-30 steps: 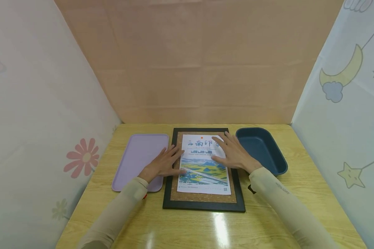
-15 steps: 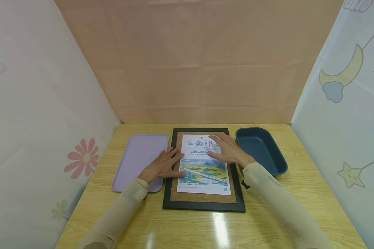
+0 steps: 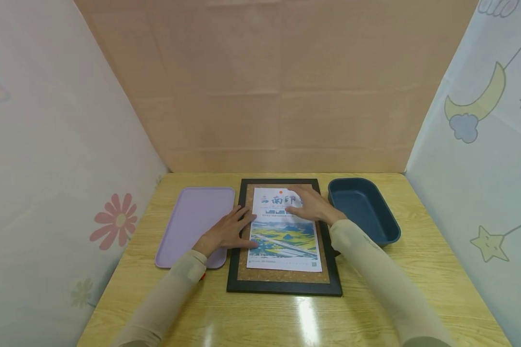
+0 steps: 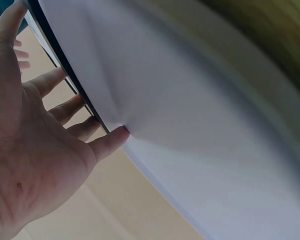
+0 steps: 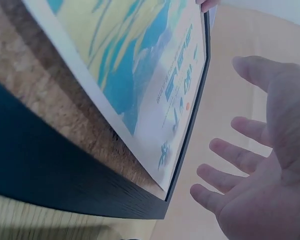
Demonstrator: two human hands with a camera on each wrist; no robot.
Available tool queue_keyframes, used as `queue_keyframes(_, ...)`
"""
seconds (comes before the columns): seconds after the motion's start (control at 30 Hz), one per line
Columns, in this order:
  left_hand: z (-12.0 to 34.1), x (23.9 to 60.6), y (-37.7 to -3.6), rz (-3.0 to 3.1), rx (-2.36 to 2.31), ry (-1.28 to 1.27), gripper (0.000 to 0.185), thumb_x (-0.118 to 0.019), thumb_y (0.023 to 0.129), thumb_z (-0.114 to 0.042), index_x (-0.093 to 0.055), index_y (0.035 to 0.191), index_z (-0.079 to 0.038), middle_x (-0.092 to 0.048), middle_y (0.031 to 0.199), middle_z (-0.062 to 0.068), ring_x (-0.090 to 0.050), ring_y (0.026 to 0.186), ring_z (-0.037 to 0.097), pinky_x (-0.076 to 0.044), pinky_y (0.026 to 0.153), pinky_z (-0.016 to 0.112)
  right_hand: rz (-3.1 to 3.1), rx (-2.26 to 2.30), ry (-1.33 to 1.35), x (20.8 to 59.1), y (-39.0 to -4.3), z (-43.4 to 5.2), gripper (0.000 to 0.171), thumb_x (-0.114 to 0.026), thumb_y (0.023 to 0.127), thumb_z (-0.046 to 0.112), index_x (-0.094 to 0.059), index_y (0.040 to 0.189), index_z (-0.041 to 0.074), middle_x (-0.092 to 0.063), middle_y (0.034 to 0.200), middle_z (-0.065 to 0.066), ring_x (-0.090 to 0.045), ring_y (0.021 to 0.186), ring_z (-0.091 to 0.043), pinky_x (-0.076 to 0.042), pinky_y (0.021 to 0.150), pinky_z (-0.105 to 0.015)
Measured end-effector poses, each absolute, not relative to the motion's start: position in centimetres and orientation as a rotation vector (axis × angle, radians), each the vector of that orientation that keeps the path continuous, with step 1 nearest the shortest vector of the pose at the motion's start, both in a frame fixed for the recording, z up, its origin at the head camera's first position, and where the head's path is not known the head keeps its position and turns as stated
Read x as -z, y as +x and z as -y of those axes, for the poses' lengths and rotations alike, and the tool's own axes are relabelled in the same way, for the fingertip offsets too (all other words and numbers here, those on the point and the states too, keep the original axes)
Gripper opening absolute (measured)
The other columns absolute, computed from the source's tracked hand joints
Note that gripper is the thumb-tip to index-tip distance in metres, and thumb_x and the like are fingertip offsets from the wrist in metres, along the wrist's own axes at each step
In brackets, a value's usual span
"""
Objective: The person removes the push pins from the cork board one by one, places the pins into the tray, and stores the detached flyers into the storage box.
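A printed poster [image 3: 282,241] with blue lettering and a green landscape lies on a black-framed cork board [image 3: 286,287]. My left hand [image 3: 227,231] is spread at the board's left side, its fingertips on the poster's left margin. In the left wrist view, that hand's fingers [image 4: 70,107] reach over the black frame, the little finger at the lilac tray's edge. My right hand [image 3: 311,205] hovers over the poster's upper right, fingers bent loosely, holding nothing. The right wrist view shows the right hand [image 5: 270,165] apart from the poster, its fingers spread.
The lilac tray [image 3: 195,217] lies left of the board, partly under my left wrist. A dark blue basin [image 3: 360,207] stands to the right, near my right forearm. A small red thing [image 3: 202,276] peeks out beside my left sleeve. Papered walls enclose the wooden table [image 3: 260,320].
My right hand has moved left over the poster, toward its middle, with its sleeve following. My left hand has stayed almost in place; poster and board have not shifted.
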State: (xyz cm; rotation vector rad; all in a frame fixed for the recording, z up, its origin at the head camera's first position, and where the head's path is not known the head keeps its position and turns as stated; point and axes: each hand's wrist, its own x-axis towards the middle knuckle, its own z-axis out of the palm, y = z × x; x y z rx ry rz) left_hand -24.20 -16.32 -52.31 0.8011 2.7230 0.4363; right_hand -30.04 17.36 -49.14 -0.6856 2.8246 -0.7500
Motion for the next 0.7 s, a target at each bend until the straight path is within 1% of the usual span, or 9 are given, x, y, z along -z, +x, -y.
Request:
queue_keyframes(0.13,16.4,52.5,-24.3,-2.725,-0.444,0.799,0.104,-0.079,0.098,-0.07,-0.038,0.178,-0.019,-0.023,0.189,0.018,-0.013,0.177,0.049,-0.03,0.136,0.075,-2.809,0.794,-0.648,49.4,-31.0,-17.1,0.08,-0.077,0.108,0.039,-0.045,0.171,0.002,-0.043,0.178,-0.028,-0.033,0.169,-0.055,-0.027,0.136,-0.078)
queue_keyframes(0.23,16.4,52.6,-24.4,-2.728,-0.446,0.795,0.104,-0.08,0.097,-0.07,-0.038,0.178,-0.019,-0.023,0.189,0.018,-0.014,0.177,0.049,-0.03,0.136,0.075,-2.811,0.81,-0.646,49.7,-31.8,-17.0,0.078,-0.077,0.108,0.037,-0.047,0.17,0.0,-0.048,0.174,-0.028,-0.039,0.166,-0.055,-0.028,0.137,-0.075)
queue_keyframes(0.4,16.4,52.8,-24.6,-2.721,-0.44,0.779,0.105,-0.08,0.097,-0.07,-0.037,0.179,-0.02,-0.021,0.19,0.017,-0.011,0.178,0.047,-0.028,0.137,0.075,-2.799,0.869,-0.658,49.9,-32.7,-16.8,0.071,-0.076,0.109,0.03,-0.05,0.167,-0.001,-0.053,0.171,-0.027,-0.049,0.16,-0.053,-0.041,0.131,-0.071)
queue_keyframes(0.5,16.5,52.9,-24.6,-2.71,-0.454,0.768,0.106,-0.08,0.097,-0.07,-0.036,0.179,-0.021,-0.019,0.19,0.016,-0.009,0.179,0.046,-0.026,0.138,0.075,-2.783,0.91,-0.632,50.0,-33.1,-16.6,0.067,-0.075,0.11,0.028,-0.052,0.166,0.0,-0.057,0.168,-0.027,-0.054,0.156,-0.051,-0.046,0.128,-0.069)
queue_keyframes(0.7,16.4,52.6,-24.2,-2.703,-0.486,0.754,0.106,-0.081,0.096,-0.069,-0.037,0.179,-0.019,-0.02,0.19,0.017,-0.011,0.178,0.047,-0.026,0.137,0.077,-2.762,0.948,-0.513,50.6,-34.1,-16.0,0.063,-0.076,0.109,0.029,-0.057,0.163,0.004,-0.061,0.164,-0.024,-0.058,0.152,-0.047,-0.05,0.126,-0.067)
